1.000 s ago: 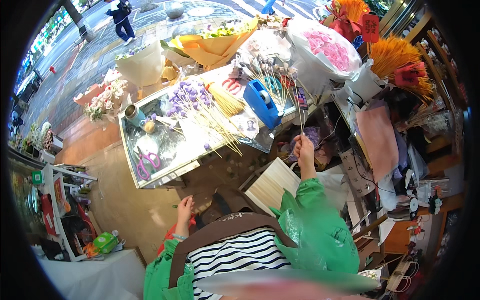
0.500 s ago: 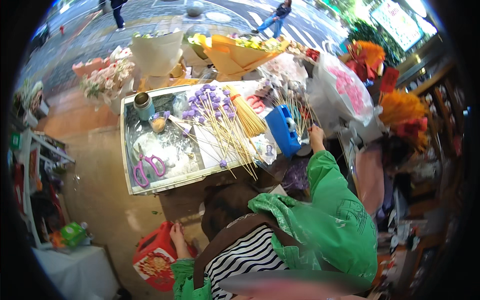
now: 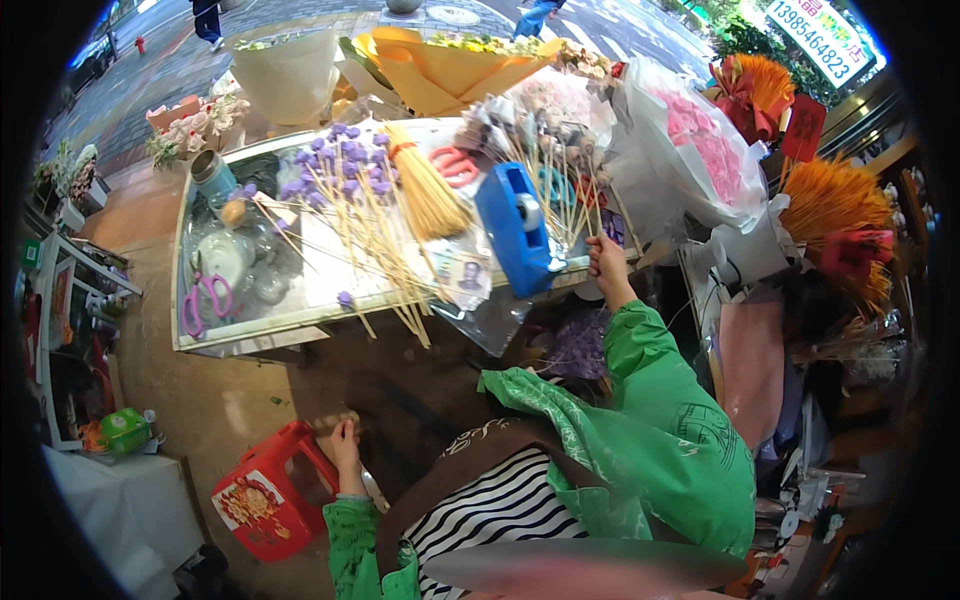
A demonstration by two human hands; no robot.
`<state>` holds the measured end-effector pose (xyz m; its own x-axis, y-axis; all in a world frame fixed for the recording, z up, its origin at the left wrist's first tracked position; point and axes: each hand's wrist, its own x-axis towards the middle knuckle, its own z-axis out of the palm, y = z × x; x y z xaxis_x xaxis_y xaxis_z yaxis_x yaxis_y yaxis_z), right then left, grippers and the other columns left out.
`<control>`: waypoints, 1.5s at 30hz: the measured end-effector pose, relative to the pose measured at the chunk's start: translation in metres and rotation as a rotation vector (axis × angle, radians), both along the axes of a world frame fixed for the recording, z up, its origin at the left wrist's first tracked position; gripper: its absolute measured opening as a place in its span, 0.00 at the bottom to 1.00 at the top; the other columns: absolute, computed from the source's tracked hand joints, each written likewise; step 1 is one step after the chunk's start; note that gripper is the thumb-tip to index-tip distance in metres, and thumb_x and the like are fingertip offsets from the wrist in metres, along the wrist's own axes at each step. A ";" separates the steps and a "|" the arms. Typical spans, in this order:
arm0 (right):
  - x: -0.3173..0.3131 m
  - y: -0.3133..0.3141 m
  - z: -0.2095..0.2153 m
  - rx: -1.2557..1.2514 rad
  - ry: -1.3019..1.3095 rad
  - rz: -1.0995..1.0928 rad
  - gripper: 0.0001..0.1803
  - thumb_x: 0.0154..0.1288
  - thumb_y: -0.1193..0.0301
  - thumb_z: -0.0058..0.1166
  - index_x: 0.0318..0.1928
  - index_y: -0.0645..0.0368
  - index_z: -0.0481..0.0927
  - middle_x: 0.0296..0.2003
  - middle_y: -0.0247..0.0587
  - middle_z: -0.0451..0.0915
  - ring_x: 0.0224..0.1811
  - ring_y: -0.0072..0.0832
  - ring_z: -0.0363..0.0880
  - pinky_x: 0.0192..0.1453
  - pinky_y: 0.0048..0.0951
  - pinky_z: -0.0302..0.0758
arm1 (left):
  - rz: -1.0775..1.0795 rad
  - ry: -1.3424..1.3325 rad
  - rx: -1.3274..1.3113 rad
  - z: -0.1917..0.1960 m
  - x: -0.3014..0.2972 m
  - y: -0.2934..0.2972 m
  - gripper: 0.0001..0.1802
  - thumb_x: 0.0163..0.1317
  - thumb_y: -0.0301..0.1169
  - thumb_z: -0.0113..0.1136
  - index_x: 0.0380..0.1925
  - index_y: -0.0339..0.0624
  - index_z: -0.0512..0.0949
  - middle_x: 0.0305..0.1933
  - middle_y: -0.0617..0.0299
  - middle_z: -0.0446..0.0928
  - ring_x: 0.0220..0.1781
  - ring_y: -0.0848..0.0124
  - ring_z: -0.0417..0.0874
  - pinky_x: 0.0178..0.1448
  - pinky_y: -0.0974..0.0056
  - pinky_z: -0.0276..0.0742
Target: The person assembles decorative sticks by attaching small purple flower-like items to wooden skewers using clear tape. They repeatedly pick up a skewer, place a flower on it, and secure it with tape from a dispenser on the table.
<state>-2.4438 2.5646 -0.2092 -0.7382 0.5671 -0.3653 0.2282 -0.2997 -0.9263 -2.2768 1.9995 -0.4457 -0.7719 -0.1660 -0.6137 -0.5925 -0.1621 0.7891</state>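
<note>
My right hand (image 3: pixel 608 268) is at the table's front right edge, its fingers closed on the lower end of a thin stick (image 3: pixel 597 212). That stick stands beside several other sticks with greyish heads. Just left of it is a blue tape dispenser (image 3: pixel 513 230). My left hand (image 3: pixel 345 442) hangs low beside a red plastic stool (image 3: pixel 285 490), its fingers pinched together. What they hold, if anything, is too small to make out. Purple flower heads on sticks (image 3: pixel 345 180) lie spread across the table, next to a tied bundle of bare sticks (image 3: pixel 425 190).
On the table (image 3: pixel 262 340) are purple-handled scissors (image 3: pixel 208 300), red-handled scissors (image 3: pixel 453 166), an open jar (image 3: pixel 212 178) and a portrait paper (image 3: pixel 465 278). Wrapped bouquets (image 3: pixel 450 70) line the far side. Pink flowers (image 3: pixel 690 145) stand right, a white shelf (image 3: pixel 60 340) left.
The view has shifted, so the table appears further left. My left hand has moved from over the stool to its right side. My right hand stays at the table's edge.
</note>
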 end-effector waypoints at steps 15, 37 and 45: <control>0.024 0.020 0.020 0.744 0.266 0.437 0.10 0.64 0.69 0.52 0.33 0.65 0.77 0.18 0.29 0.70 0.20 0.14 0.64 0.23 0.19 0.60 | -0.728 0.418 -0.567 0.210 -0.027 0.102 0.12 0.61 0.33 0.53 0.34 0.35 0.80 0.33 0.52 0.81 0.37 0.63 0.83 0.43 0.63 0.76; -0.004 -0.176 -0.005 2.008 0.376 0.991 0.09 0.50 0.72 0.49 0.32 0.63 0.76 0.32 0.40 0.70 0.38 0.32 0.70 0.37 0.32 0.67 | -0.420 0.696 -1.242 0.245 -0.179 0.100 0.27 0.50 0.38 0.64 0.50 0.39 0.72 0.53 0.51 0.70 0.58 0.54 0.67 0.61 0.55 0.63; -0.006 -0.167 -0.004 1.990 0.348 1.053 0.06 0.49 0.72 0.50 0.26 0.59 0.79 0.27 0.39 0.73 0.32 0.32 0.75 0.34 0.32 0.70 | -0.442 0.801 -1.203 0.228 -0.196 0.100 0.14 0.50 0.33 0.62 0.37 0.41 0.78 0.37 0.57 0.75 0.44 0.58 0.73 0.49 0.55 0.66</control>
